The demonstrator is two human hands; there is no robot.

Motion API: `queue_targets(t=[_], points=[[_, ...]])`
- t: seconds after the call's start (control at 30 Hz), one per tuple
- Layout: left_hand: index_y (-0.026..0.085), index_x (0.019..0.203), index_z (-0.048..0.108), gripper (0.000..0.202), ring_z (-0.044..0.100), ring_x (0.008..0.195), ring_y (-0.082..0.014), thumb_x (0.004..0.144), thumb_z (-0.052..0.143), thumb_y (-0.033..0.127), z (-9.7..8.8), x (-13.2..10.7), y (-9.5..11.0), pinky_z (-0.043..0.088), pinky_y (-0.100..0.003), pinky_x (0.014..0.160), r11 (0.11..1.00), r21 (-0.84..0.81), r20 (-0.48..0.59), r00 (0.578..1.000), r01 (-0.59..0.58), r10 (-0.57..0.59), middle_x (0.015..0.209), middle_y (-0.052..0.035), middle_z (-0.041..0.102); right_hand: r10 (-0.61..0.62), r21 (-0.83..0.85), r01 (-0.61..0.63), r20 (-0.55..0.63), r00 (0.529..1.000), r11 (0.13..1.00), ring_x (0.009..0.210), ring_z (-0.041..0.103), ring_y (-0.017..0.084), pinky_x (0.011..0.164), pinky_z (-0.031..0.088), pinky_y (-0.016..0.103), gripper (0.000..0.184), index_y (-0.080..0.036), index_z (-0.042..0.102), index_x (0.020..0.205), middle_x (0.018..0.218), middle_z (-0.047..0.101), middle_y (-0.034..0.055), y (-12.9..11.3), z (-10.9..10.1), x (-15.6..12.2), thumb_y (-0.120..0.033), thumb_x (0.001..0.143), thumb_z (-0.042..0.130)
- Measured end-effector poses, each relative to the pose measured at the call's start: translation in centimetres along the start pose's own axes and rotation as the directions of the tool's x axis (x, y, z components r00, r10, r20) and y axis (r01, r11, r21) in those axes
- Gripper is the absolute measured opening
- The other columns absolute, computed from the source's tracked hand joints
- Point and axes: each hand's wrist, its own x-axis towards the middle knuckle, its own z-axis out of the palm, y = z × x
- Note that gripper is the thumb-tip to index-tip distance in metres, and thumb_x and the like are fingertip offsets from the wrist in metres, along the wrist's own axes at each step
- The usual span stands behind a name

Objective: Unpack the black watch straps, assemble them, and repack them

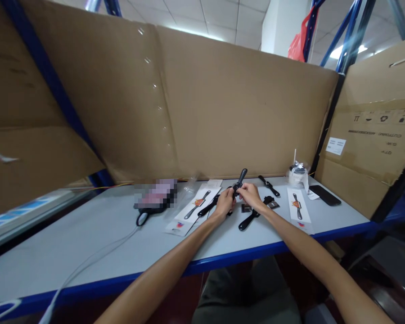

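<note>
Both my hands are together over the table, closed around a black spokeshave (243, 173) whose upper handle points up and away. My left hand (224, 202) grips it from the left. The fingers of my right hand (250, 195) pinch its middle part, which they partly hide. Another black spokeshave (207, 207) lies just left of my left hand, partly covered by it. Below my right wrist is a further spokeshave (248, 222), and one more spokeshave (269, 186) rests farther back. Small dark flat pieces (245, 208) lie near my right hand.
Printed spokeshave cards (194, 211) lie at left, another card (297, 204) at right. A black phone (325, 195) and a white roll (297, 175) in clear plastic stand right. A blurred pinkish item (158, 193) and a white cable (97, 254) are left. Cardboard walls (243, 112) enclose the table.
</note>
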Motion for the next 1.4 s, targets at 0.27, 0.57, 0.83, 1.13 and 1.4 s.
queue_targets(t=[0.27,0.57,0.83,1.13,1.4], points=[[0.023,0.079,0.046,0.033,0.03,0.035,-0.0079,0.097,0.049,0.05,0.3,-0.7,1.1,0.022,-0.019,0.036,0.999,0.039,-0.01,0.999,-0.034,0.034,0.048,0.0074,0.043,0.083,0.177,-0.092,0.057,0.995,0.98,0.041,0.052,0.01,0.035,0.038,0.018,0.022,-0.023,0.05,0.085,0.057,0.062,-0.0063,-0.1,-0.2,0.2,-0.03,0.081,0.07],[0.021,0.077,0.049,0.037,0.028,0.034,-0.007,0.095,0.054,0.053,0.4,-1.0,1.5,0.02,-0.019,0.035,0.998,0.037,0.061,0.997,-0.045,0.043,0.047,0.0082,0.04,-0.026,0.203,0.009,0.081,0.996,0.979,0.04,0.05,0.008,0.036,0.038,0.018,0.017,-0.02,0.054,0.073,0.055,0.059,-0.0052,-0.1,-0.3,0.2,-0.028,0.082,0.067],[0.022,0.076,0.046,0.041,0.027,0.035,-0.0066,0.095,0.054,0.058,0.1,-0.5,1.5,0.019,-0.019,0.037,0.998,0.026,0.039,0.998,-0.058,0.057,0.046,0.009,0.038,-0.091,0.269,0.044,0.163,0.982,0.962,0.043,0.058,0.009,0.038,0.043,0.018,0.026,-0.02,0.056,0.084,0.064,0.065,-0.0038,-0.4,-1.1,0.4,-0.046,0.091,0.058],[0.022,0.072,0.053,0.035,0.035,0.038,-0.0107,0.094,0.057,0.048,0.1,-0.3,1.5,0.019,-0.023,0.041,0.989,0.099,-0.018,0.993,-0.113,0.116,0.046,0.0059,0.042,-0.174,0.203,0.155,0.08,0.981,0.967,0.041,0.054,0.009,0.036,0.041,0.018,0.024,-0.022,0.054,0.083,0.059,0.061,-0.0059,0.0,-0.6,0.4,-0.044,0.085,0.062],[0.022,0.073,0.055,0.032,0.042,0.045,-0.0139,0.094,0.059,0.046,0.2,-0.4,1.4,0.025,-0.025,0.044,0.982,0.143,-0.018,0.992,-0.124,0.128,0.049,0.0042,0.045,-0.177,0.186,0.169,0.027,0.984,0.968,0.04,0.052,0.009,0.037,0.04,0.018,0.019,-0.022,0.054,0.078,0.056,0.059,-0.0056,-0.3,-0.5,0.1,-0.038,0.086,0.061]])
